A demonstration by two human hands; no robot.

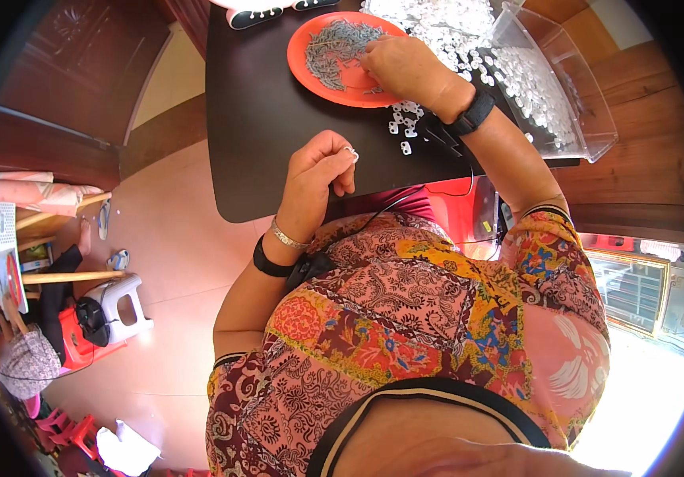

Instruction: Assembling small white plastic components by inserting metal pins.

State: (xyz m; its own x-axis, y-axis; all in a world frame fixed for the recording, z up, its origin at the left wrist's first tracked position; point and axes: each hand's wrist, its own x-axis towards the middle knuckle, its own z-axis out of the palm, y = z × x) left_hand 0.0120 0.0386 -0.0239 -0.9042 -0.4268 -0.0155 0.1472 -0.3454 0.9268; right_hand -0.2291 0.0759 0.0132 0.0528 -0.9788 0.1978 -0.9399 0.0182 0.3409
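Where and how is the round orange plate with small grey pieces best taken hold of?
Probably by the left rim of the round orange plate, coming from the left: this edge is uncovered, while the right hand reaches over the right side, near many small white plastic pieces. Keep it level, since loose, thin grey pieces lie on it.
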